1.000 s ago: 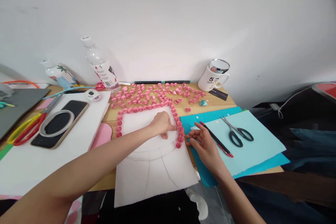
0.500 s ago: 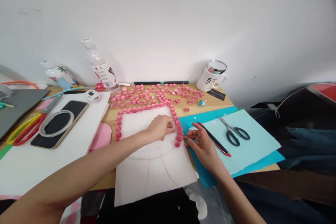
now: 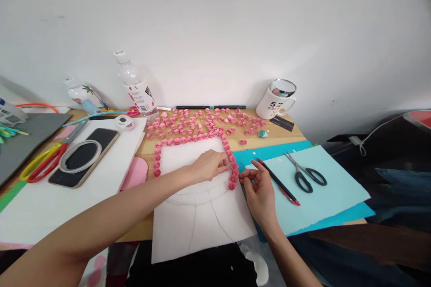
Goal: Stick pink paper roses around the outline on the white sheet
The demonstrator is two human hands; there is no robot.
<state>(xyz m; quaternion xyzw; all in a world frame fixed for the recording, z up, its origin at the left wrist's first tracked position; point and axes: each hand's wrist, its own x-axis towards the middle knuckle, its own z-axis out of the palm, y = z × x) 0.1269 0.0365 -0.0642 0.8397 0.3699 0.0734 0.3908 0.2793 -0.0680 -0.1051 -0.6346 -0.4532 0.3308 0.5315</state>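
A row of rolled pink paper roses (image 3: pixel 183 141) lines three sides of a square on the white paper sheet (image 3: pixel 188 224), which has pencil lines drawn on it. My left hand (image 3: pixel 210 165) lies over the square with its fingers curled together against the right-hand column of roses (image 3: pixel 232 166); whatever sits between the fingertips is hidden. Just outside that column is my right hand (image 3: pixel 261 190), its fingers loosely bent and apart, the tips close to the lower roses. No held object shows in it.
Many loose roses (image 3: pixel 202 119) lie behind the sheet. Right are a mug (image 3: pixel 274 103), scissors (image 3: pixel 305 175), a black pen (image 3: pixel 279 181) and blue paper (image 3: pixel 336 175). Left are a phone (image 3: pixel 81 157), red-handled scissors (image 3: pixel 45 166), pink paper (image 3: pixel 135 172) and a water bottle (image 3: pixel 138 87).
The whole view has shifted slightly, so things appear farther right. My left fingers have drawn in closer to the right column. The fingers of my right hand have bent inward somewhat.
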